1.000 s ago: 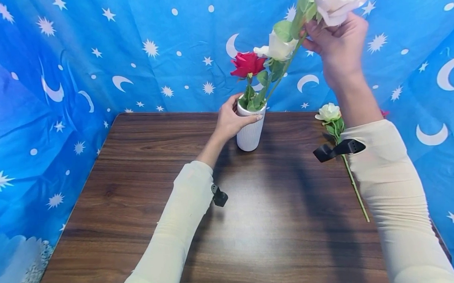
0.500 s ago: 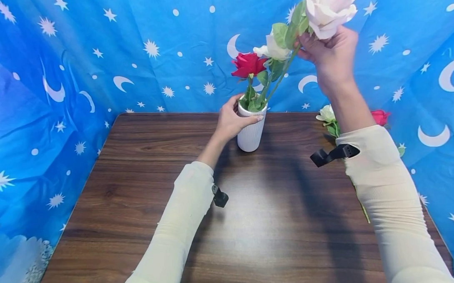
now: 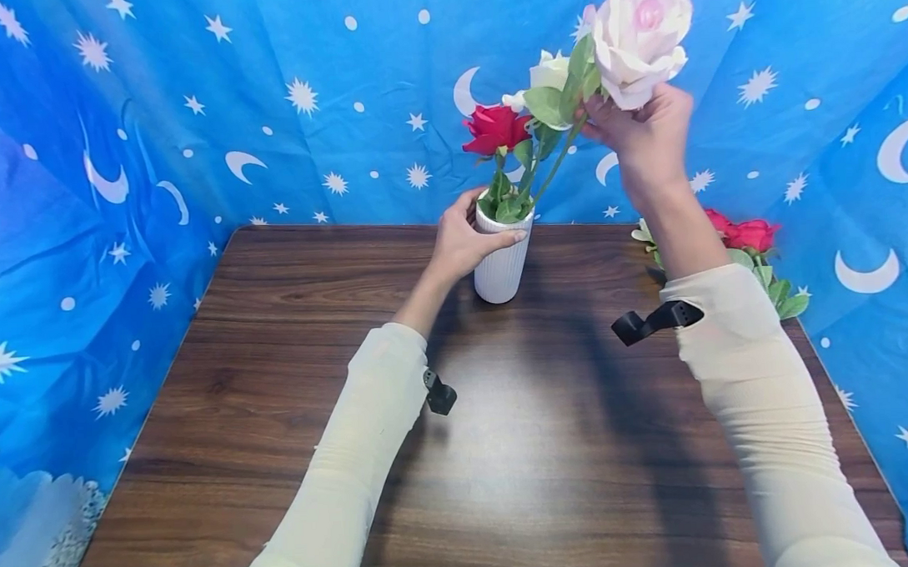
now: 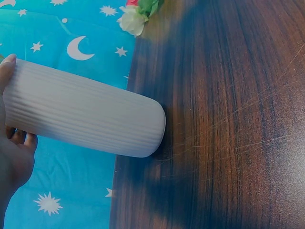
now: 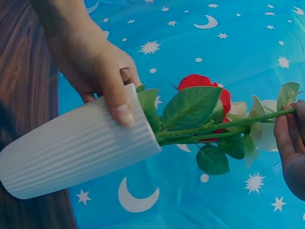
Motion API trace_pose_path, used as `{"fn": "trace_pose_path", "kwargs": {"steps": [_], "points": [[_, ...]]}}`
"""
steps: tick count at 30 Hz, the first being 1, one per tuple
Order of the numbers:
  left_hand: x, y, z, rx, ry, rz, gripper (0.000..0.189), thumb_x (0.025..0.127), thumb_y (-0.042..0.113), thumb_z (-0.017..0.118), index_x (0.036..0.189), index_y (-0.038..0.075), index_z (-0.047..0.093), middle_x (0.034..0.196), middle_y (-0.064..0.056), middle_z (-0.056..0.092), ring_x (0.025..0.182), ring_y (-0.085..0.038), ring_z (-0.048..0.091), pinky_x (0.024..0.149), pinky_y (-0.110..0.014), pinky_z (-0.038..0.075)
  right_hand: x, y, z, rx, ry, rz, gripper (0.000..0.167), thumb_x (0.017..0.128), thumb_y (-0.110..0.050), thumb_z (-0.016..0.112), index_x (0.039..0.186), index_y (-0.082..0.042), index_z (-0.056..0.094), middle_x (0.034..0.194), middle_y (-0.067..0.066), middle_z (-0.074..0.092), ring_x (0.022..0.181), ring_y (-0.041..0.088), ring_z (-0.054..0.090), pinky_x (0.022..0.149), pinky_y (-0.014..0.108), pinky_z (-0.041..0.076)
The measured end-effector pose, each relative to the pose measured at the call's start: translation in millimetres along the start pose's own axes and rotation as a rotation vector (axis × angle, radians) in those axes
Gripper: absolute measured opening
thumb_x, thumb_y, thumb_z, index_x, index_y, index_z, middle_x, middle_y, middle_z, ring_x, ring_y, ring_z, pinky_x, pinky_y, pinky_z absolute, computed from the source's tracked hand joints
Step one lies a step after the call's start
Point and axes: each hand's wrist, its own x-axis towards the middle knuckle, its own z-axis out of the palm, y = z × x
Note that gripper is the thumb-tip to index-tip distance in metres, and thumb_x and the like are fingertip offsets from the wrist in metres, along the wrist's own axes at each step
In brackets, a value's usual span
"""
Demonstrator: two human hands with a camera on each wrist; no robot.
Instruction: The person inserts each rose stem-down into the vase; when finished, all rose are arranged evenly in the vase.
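Stem ends are hiding inside the vase [image 3: 502, 269]; the white rose [image 3: 550, 73] is partly sitting behind leaves; your right sleeve [image 3: 759, 415] is covering the lower part of the red roses [image 3: 753, 235] on the table [image 3: 316, 405]. Your left wrist view is cutting off the vase mouth

Your right hand [image 3: 652, 139] is pinching the pink rose [image 3: 641, 43] under its bloom, stem running into the vase; your left hand [image 3: 465, 240] is curling round the vase rim, thumb in front

Since half a second ago: pink rose and right hand are sitting lower and further left, more red roses showing; vase is keeping its place

Vase is standing near the far edge, cloth [image 3: 303, 55] hanging behind; table is stretching toward you between your sleeves
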Motion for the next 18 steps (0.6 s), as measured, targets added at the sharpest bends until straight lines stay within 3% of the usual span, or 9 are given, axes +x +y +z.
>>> {"fn": "trace_pose_path", "kwargs": {"steps": [18], "points": [[-1.3,0.6,0.3,-0.002,0.012,0.010,0.085,0.073,0.024,0.092,0.146,0.007,0.051,0.140,-0.011,0.063,0.126,-0.022,0.063,0.108,-0.035,0.054,-8.4,24.1,-3.4,-0.031,0.043,0.079,0.028,0.087,0.010,0.068,0.110,-0.003,0.075,0.088,0.004,0.076,0.075,0.014,0.074,0.069,0.024,0.063]]}}
